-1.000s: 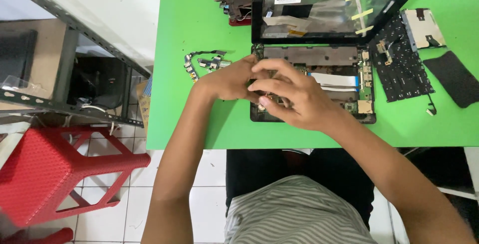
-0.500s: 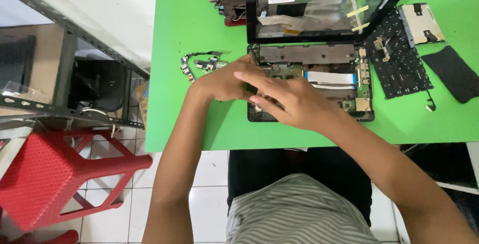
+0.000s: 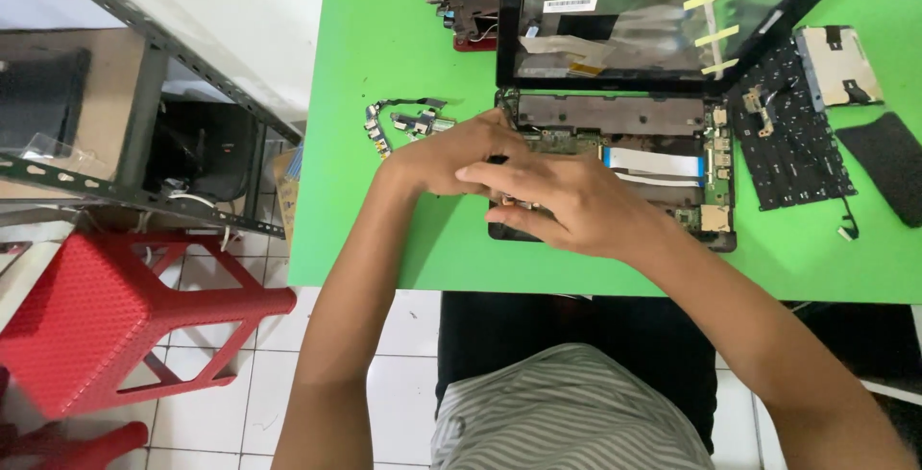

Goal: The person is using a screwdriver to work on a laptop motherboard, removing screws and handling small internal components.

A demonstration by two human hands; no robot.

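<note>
Left of the opened black laptop base (image 3: 615, 158) with its bare circuit board, off the green table (image 3: 384, 67), sit a red plastic stool (image 3: 115, 312) on the white tile floor and a grey metal shelf frame (image 3: 144, 192). Nearer the base, on the table just left of it, lies a small loose cable-and-connector strip (image 3: 403, 124), untouched.

My left hand (image 3: 447, 153) rests at the base's left edge, fingers curled down onto the board; can't tell if it pinches anything, my other hand hides the fingertips. My right hand (image 3: 567, 203) lies across the base's front left part, fingers bent and half closed, pressing on something small and dark beneath; what it has hold of I cannot tell.

Change since a second ago: both hands sat lower and knotted together over the base's front; now the left has slid up toward the hinge side and the right has spread flatter. I judge I've shifted grip on a part near that corner, not lifted anything free.

Behind the base stands the stripped screen lid (image 3: 653, 24) with yellow tape strips. Right of the base lie a detached black keyboard (image 3: 797, 134), a silver flat drive (image 3: 840, 67), a black pad (image 3: 888, 163).
</note>
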